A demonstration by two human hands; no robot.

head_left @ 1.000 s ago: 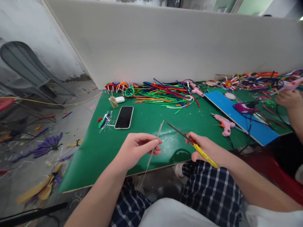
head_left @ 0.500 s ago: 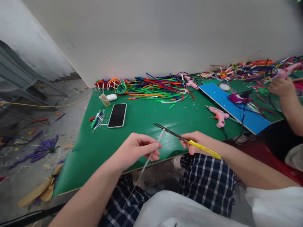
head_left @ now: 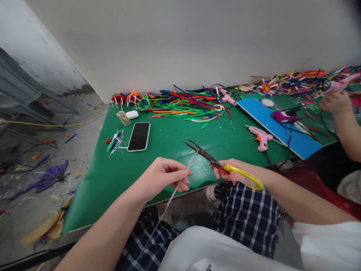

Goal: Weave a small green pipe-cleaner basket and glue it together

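Note:
My left hand [head_left: 172, 176] pinches a thin pale strip [head_left: 172, 195], which slants from the scissors down over my lap. Whether it is wire or plastic I cannot tell. My right hand [head_left: 229, 171] holds scissors [head_left: 214, 161] with a yellow and a red handle. Their blades are parted, and the strip's upper end lies at them. Left of my left hand, a smartphone [head_left: 139, 137] with a dark screen lies on the green table [head_left: 166, 141], beside a small heap of short white, green and red bits [head_left: 116, 143].
Colourful pipe cleaners [head_left: 186, 103] lie along the wall. Farther right are a pink glue gun [head_left: 261, 137], a blue board [head_left: 282, 128] and a purple tool [head_left: 286, 116] with a black cord. Another person's hand [head_left: 335, 103] holds a pink glue gun at the right edge. A white case [head_left: 132, 114] sits behind the phone.
The scissors have opened: their blades, nearly closed before, now stand apart at the strip's end, and the red handle shows. My left hand has barely moved.

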